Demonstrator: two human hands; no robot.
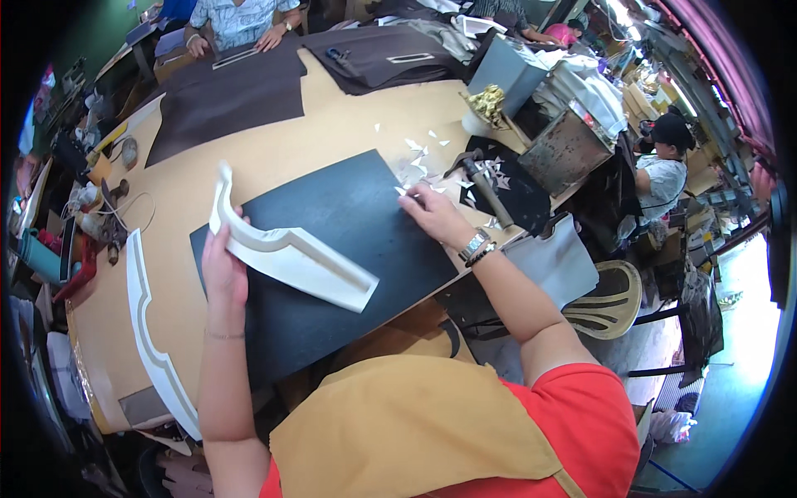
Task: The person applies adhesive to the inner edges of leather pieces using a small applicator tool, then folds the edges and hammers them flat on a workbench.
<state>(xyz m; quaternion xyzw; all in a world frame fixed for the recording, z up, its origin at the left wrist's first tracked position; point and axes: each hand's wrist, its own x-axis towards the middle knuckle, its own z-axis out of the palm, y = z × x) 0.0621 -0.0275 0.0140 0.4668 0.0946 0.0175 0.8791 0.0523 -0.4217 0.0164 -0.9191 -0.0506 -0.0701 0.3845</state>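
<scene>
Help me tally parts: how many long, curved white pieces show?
2: one piece in the left hand, another piece on the tan table, left of the dark mat. Others may be hidden.

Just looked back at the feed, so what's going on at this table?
The person's left hand holds a curved white strip over a dark mat. The right hand is by the mat's right side, a small white piece at its fingertips; whether it is gripped I can't tell. White scraps and a hammer lie beyond that hand. A second strip lies on the table to the left. Across it, a co-worker is at a dark sheet.
</scene>
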